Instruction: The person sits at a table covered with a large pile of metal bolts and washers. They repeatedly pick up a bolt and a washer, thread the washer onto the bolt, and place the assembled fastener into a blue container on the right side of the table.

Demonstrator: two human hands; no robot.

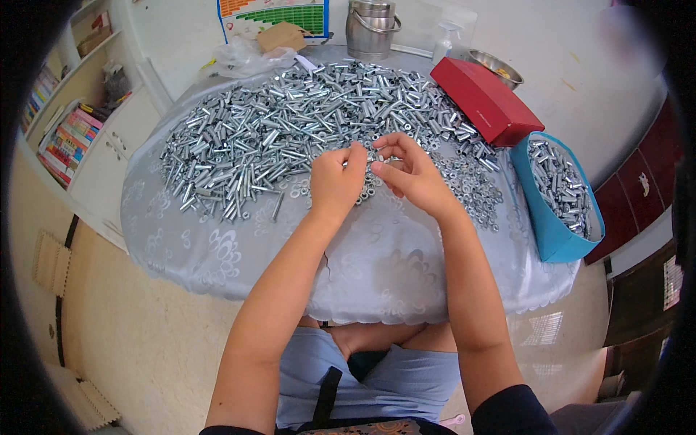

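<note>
Both hands meet above the near edge of a wide heap of silvery metal bolts and sleeves (290,109). My left hand (338,180) is closed, its thumb and fingers pressed together; whatever they pinch is too small and hidden to make out. Just to its right, my right hand (415,177) is half curled, with a gap between thumb and index finger, close to the left fingertips. Small metal nuts (471,190) lie scattered to the right of it, and more are under the hands. A lone bolt (278,206) rests left of my left wrist.
A patterned grey tablecloth (196,246) covers the table. On the right stand a blue bin (554,250) full of metal sleeves and a red box (487,98). Behind are a steel pail (370,32), a spray bottle (445,43), a metal bowl (500,65) and a plastic bag (246,59).
</note>
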